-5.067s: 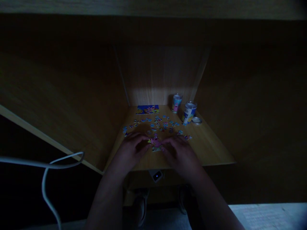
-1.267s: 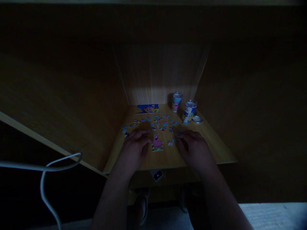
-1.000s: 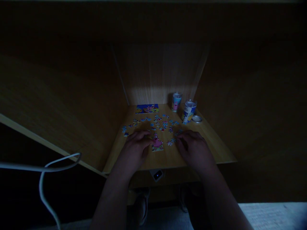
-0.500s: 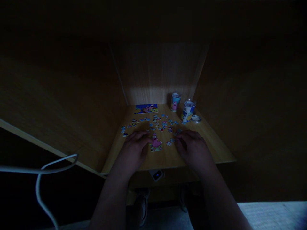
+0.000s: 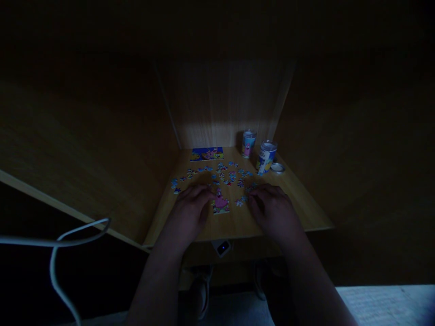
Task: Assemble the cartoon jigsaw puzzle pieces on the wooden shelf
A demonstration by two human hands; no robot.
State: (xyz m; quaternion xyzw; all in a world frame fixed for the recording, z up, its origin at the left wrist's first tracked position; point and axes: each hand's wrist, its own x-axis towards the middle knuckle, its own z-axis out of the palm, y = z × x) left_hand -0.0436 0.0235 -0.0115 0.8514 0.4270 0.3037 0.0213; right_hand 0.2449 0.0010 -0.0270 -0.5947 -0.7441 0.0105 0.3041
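Observation:
A partly joined jigsaw section [image 5: 221, 204] with a pink cartoon figure lies flat between my hands. My left hand [image 5: 192, 206] rests at its left side, fingers stretched apart, one fingertip touching its edge. My right hand [image 5: 273, 208] is over the board to the right, its fingers bent and drawn together beside loose puzzle pieces [image 5: 241, 200]. Whether a piece sits in those right fingertips is too dark to see. More loose puzzle pieces [image 5: 232, 174] are scattered beyond both hands.
A joined puzzle strip [image 5: 207, 154] lies at the back left. Two printed cans [image 5: 248, 144] stand at the back right, a round lid [image 5: 277, 168] beside the nearer one. Wooden walls enclose the board [image 5: 306, 213]. A white cable [image 5: 56, 262] loops at left; a small device [image 5: 222, 247] sits below the front edge.
Both hands stay almost where they were. The joined section appears shifted very slightly, along with a small shift of the whole view.

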